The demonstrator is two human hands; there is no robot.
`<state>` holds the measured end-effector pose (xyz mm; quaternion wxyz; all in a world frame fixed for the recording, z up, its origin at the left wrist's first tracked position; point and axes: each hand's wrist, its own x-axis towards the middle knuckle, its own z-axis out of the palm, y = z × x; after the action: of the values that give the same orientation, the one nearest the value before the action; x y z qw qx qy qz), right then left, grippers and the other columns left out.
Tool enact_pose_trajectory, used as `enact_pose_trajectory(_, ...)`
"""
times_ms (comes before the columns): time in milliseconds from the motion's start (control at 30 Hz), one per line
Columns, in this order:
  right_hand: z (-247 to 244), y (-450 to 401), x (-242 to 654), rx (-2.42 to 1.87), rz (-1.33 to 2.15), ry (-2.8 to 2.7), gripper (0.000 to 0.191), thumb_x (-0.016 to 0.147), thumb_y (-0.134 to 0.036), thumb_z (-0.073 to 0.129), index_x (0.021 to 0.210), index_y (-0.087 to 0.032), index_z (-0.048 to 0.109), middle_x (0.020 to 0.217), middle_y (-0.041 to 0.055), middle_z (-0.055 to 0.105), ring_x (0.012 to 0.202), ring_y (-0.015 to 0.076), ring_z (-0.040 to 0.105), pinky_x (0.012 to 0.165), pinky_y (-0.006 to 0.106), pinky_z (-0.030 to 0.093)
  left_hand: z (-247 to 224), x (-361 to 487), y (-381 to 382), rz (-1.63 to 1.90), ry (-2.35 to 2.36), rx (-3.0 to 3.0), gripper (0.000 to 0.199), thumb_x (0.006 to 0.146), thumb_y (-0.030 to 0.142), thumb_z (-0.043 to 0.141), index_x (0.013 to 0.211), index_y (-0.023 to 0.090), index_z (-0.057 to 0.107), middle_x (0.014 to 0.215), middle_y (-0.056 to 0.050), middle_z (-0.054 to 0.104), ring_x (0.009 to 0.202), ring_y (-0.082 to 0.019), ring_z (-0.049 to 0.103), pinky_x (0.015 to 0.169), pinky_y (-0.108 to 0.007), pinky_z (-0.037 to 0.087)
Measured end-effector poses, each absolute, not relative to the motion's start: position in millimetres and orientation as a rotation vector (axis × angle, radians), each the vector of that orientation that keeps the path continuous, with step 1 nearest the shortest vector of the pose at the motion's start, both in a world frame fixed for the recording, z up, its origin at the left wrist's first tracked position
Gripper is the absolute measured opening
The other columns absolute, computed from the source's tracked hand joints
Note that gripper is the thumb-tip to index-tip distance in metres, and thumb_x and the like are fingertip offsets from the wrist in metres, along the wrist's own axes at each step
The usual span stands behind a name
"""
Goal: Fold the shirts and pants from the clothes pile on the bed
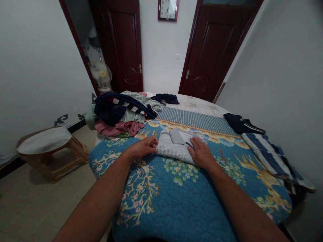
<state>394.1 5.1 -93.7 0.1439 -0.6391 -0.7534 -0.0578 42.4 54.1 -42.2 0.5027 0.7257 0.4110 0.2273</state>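
Note:
A grey-and-white striped shirt (pixel 173 148) with a grey collar lies folded into a compact bundle on the blue floral quilted cover (pixel 176 205). At its left edge is my left hand (pixel 145 147), fingers curled and thumb against the fabric, closed on that edge as far as I can see. My right hand (pixel 201 153) rests on the shirt's right end, palm down, with the fingers stretched over the cloth and the thumb apart. The collar shows between my hands; part of the right end is hidden under my right hand.
A heap of clothes (pixel 118 112) lies at the table's far left. Dark folded clothing (pixel 243 123) and a blue-and-white striped garment (pixel 267 154) lie along the right edge. A brown stool (pixel 58 151) stands on the floor at left, with a fan (pixel 102 74) beyond.

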Motion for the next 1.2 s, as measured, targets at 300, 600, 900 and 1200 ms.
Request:
enact_pose_trajectory(300, -95, 5, 394, -1.860, -0.177, -2.171, 0.059, 0.109, -0.046, 0.038, 0.155, -0.012, 0.053, 0.165, 0.0189, 0.046, 0.154, 0.0338, 0.040, 0.126, 0.053, 0.033, -43, 40, 55, 0.657, 1.096, 1.580, 0.025, 0.081, 0.037, 0.067, 0.099, 0.024, 0.056, 0.075, 0.003, 0.067, 0.053, -0.011, 0.051, 0.047, -0.022, 0.033)
enact_pose_trajectory(600, -91, 3, 389, -1.902, -0.160, -2.136, 0.058, 0.109, -0.045, 0.037, 0.156, -0.013, 0.052, 0.166, 0.0190, 0.045, 0.156, 0.0339, 0.038, 0.126, 0.055, 0.033, -38, 42, 51, 0.528, 1.075, 1.653, 0.030, 0.079, 0.038, 0.073, 0.100, 0.023, 0.058, 0.071, 0.002, 0.069, 0.058, -0.013, 0.058, 0.051, -0.022, 0.037)
enact_pose_trajectory(900, -88, 2, 385, -1.931, -0.168, -2.132, 0.059, 0.109, -0.046, 0.038, 0.156, -0.013, 0.051, 0.167, 0.0186, 0.044, 0.156, 0.0354, 0.037, 0.126, 0.057, 0.029, -38, 69, 108, 0.632, 1.445, 1.831, 0.038, 0.079, 0.048, 0.077, 0.101, 0.018, 0.071, 0.070, -0.001, 0.069, 0.058, -0.016, 0.061, 0.053, -0.025, 0.038)
enact_pose_trajectory(1200, -87, -3, 379, -1.949, -0.203, -2.092, 0.060, 0.109, -0.046, 0.039, 0.158, -0.013, 0.049, 0.169, 0.0180, 0.041, 0.159, 0.0362, 0.032, 0.128, 0.058, 0.025, -42, 111, 135, 0.653, 1.698, 2.098, 0.024, 0.090, 0.034, 0.062, 0.071, 0.020, 0.067, 0.081, -0.008, 0.074, 0.081, -0.022, 0.064, 0.067, -0.029, 0.039)
